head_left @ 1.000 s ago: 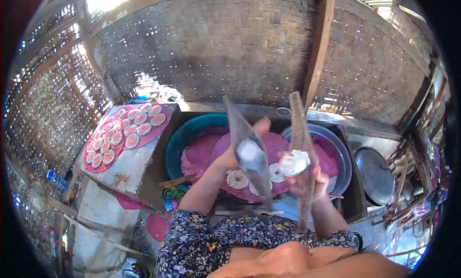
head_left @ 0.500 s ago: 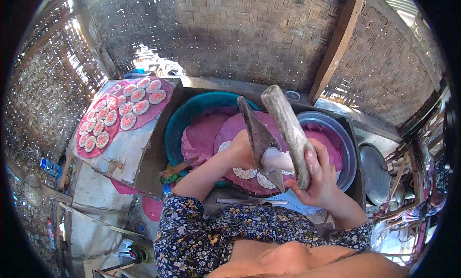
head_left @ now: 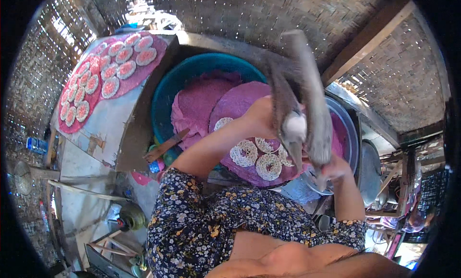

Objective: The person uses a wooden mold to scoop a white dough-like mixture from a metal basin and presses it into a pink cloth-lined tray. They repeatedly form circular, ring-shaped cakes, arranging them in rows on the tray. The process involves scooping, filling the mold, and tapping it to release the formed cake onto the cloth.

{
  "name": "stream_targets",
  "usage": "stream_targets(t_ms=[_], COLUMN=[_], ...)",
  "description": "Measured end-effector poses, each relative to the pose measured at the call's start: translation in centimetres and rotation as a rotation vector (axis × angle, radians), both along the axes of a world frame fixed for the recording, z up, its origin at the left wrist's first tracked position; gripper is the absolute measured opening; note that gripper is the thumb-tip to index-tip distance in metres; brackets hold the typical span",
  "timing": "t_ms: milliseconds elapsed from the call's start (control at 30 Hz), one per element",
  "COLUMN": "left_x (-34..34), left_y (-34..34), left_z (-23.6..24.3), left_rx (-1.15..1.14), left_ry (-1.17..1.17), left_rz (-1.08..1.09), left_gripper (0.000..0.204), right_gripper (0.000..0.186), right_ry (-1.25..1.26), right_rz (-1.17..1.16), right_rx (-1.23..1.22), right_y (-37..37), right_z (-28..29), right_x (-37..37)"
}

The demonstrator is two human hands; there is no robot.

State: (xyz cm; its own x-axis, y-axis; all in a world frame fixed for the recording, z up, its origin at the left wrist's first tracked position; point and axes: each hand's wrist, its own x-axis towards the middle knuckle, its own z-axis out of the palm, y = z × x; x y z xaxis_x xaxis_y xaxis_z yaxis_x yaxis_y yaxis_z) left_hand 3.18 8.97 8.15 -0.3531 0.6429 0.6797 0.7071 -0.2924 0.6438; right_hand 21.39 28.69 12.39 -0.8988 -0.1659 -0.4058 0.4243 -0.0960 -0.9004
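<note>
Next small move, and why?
Probably have the right hand ease the right wooden piece onto the left wooden piece, steadied by the left hand: the pieces stand close, but the white lump at the left piece is exposed.

Right of centre, the wooden bar (head_left: 312,98) and right hand (head_left: 337,169) are blurring; the dark wooden piece (head_left: 282,98) is hiding fingers of the left hand (head_left: 262,113).

Discs (head_left: 110,70) lie on the table (head_left: 110,115), left of the basin (head_left: 160,100) and held tool (head_left: 319,115).
</note>
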Motion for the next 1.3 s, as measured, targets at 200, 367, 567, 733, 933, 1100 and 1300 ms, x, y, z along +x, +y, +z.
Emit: stream_targets(t_ms=[200, 367, 567, 733, 933, 1100, 1300], left_x=[-3.0, -1.6, -6.7, -8.4, -8.5, -9.3, -9.3], left_y=[0.1, 1.9, 3.3, 2.8, 1.3, 2.3, 4.8], left_z=[7.5, 7.5, -0.5, -6.4, -8.2, -8.5, -9.1], left_rx=[0.552, 0.52, 0.613, 0.816, 0.858, 0.895, 0.872], left_ry=[-0.843, -0.72, -1.332, -1.453, -1.454, -1.43, -1.466], left_rz=[-1.249, -1.19, -0.732, -0.879, -0.91, -0.981, -0.981], left_gripper=[0.105, 0.101, 0.061, 0.062, 0.052, 0.049, 0.047], right_gripper=[0.103, 0.098, 0.094, 0.087, 0.083, 0.07, 0.07], right_ry=[-0.131, -0.229, -0.285, -0.317, -0.349, -0.31, -0.286], right_rz=[0.105, 0.093, 0.083, 0.081, 0.1, 0.051, -0.112], right_rx=[-0.244, -0.297, -0.287, -0.132, -0.008, 0.024, 0.105], right_y=[4.4, 6.9, 6.0, 3.2, 1.5, 2.0, 1.9], right_z=[-4.1, -3.9, -3.8, -3.5, -3.2, -3.1, -1.4], right_x=[1.8, 0.0, -2.1, -4.4, -5.1, -5.7, -5.3])
